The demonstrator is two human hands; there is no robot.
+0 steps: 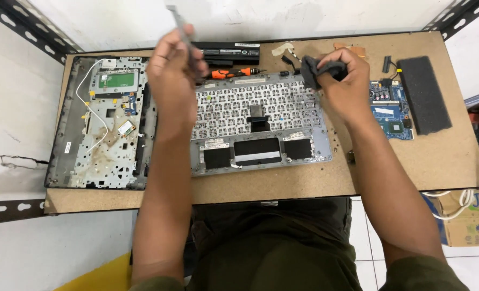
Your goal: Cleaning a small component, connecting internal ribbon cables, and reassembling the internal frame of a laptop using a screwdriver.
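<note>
My left hand (173,67) is raised above the table and grips a thin grey metal strip (178,19) that sticks up past my fingers. My right hand (346,78) is closed on a dark grey cloth (319,70) at the top right corner of the keyboard. A silver laptop keyboard panel (261,126) lies face down in the middle of the wooden table (411,167), between my two forearms. An orange-handled screwdriver (233,72) lies just behind the keyboard, close to my left hand.
A laptop bottom case (107,124) with a white wire lies at the left. A black battery (234,53) sits at the back. A blue circuit board (391,110) and a black foam pad (423,94) lie at the right. A cardboard box (473,221) stands on the floor.
</note>
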